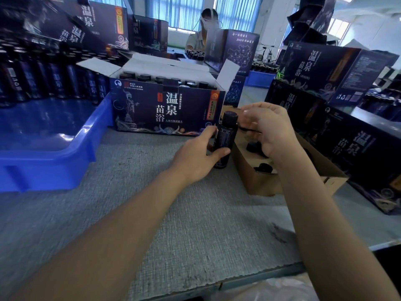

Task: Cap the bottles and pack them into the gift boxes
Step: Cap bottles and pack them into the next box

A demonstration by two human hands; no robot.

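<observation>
Capping is in hand: left grip (198,149) clasps the upright bottle (224,137), right grip (269,131) sits blurred beside the cap (230,116), its hold unclear; next, twist tight, then pack.

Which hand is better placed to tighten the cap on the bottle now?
The right hand, probably. It is just beside the cap, while the left hand grips the bottle by its body and holds it upright on the table.

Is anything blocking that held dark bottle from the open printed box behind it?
Nothing visible does. The small dark bottle, gripped by the left hand, stands just before the open dark printed gift box, whose flaps are up.
</observation>
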